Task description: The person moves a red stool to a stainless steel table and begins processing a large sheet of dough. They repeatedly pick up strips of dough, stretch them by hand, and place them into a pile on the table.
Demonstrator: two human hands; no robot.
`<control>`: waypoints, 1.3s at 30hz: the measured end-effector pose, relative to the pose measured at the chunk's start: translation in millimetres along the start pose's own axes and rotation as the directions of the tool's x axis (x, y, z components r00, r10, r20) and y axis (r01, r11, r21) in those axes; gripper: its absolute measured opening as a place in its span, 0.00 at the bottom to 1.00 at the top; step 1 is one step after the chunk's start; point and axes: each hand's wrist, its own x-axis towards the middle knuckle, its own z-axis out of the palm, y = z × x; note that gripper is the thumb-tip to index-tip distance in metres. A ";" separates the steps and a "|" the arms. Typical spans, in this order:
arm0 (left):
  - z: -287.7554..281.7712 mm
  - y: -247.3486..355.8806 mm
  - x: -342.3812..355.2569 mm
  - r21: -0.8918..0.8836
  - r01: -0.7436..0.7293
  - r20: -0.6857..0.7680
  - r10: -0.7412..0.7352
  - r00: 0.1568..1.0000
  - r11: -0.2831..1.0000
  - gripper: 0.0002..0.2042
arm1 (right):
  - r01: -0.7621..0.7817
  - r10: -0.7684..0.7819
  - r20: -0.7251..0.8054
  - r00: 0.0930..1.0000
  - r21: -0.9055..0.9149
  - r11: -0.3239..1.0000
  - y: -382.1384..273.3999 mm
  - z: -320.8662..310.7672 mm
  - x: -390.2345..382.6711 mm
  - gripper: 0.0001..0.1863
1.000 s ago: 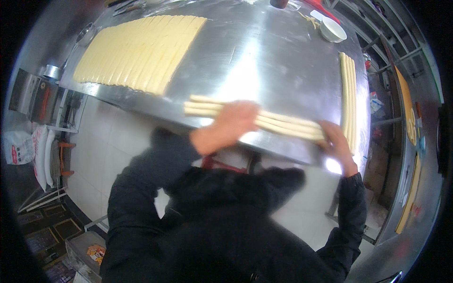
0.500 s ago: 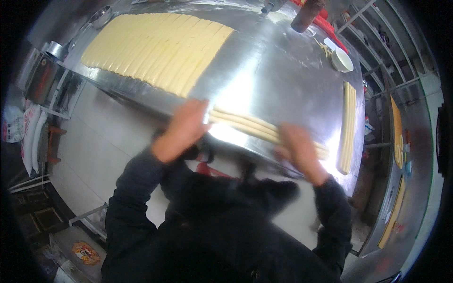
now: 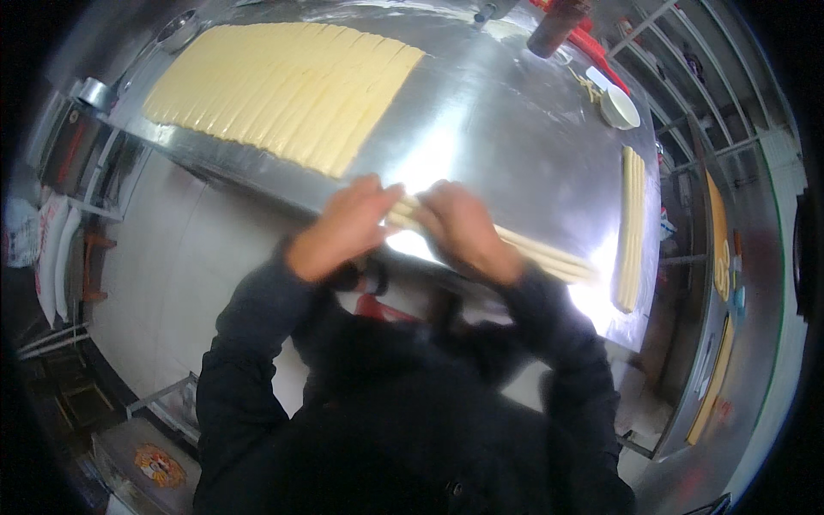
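Observation:
Several pale dough strips (image 3: pixel 545 256) lie side by side along the near edge of the metal table. At their left end, my left hand (image 3: pixel 348 221) has its fingers closed on the dough. My right hand (image 3: pixel 468 225) is close beside it, fingers bent down around the same strips and partly hiding them. From there the strips run on to the right under my right wrist. A large sheet of yellow dough (image 3: pixel 283 90), cut into many parallel strips, covers the table's left part. Another bundle of dough strips (image 3: pixel 633 227) rests along the right edge.
A white bowl (image 3: pixel 620 109) and thin dough scraps (image 3: pixel 588 87) are at the far right, near a dark brown cylinder (image 3: pixel 554 33) and a red object (image 3: pixel 592 51). Metal bowls (image 3: pixel 179 31) stand at the far left. Shelving (image 3: pixel 687 64) rises beyond the right side.
My right hand has slid left along the dough strips, from near their right end to beside my left hand. My left hand stays at the left end, its fingers now more curled.

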 end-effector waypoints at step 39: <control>-3.0 -29.3 -8.1 -0.100 -0.084 -0.425 0.034 0.904 0.991 0.20 | -0.045 0.070 0.044 0.997 -0.426 0.904 114.4 -132.0 -59.9 0.31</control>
